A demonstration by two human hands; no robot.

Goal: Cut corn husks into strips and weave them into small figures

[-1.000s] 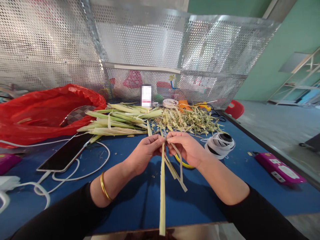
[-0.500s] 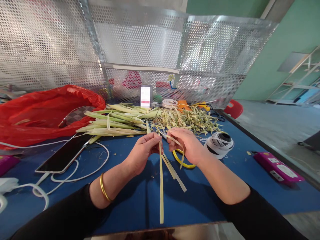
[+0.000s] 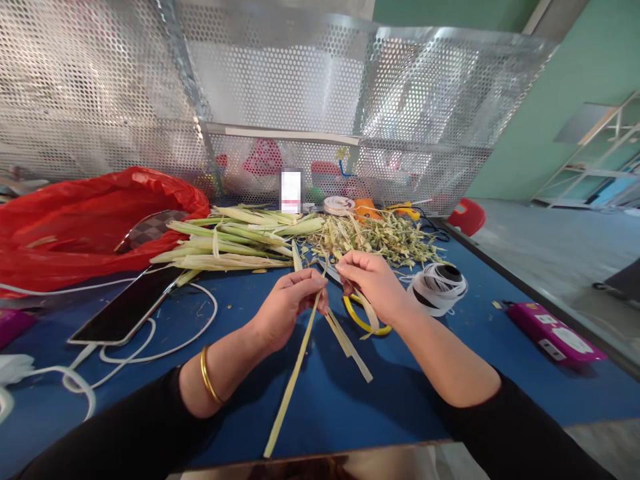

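Observation:
My left hand (image 3: 290,303) is closed in a pinch on pale corn husk strips. One long husk strip (image 3: 294,380) hangs from it toward the table's front edge, slanting left, and shorter strips (image 3: 350,347) stick out below the fingers to the right. My right hand (image 3: 375,287) is close beside it, thumb and finger pinched on another husk strip (image 3: 369,312) whose end curls down under the palm. The fingers partly hide where the strips meet. Beneath the right hand lie scissors with a yellow handle (image 3: 356,320), partly covered.
Corn husks (image 3: 235,243) lie behind my hands, beside a heap of shredded husk (image 3: 385,240). A white cord spool (image 3: 436,293) and a purple packet (image 3: 553,333) are to the right. Leftward are a tablet-like black device (image 3: 125,310), white cables and a red plastic bag (image 3: 75,220).
The long husk strip has swung from hanging straight down to slanting left. My right hand has shifted slightly, and its strip now curls nearer the yellow handle.

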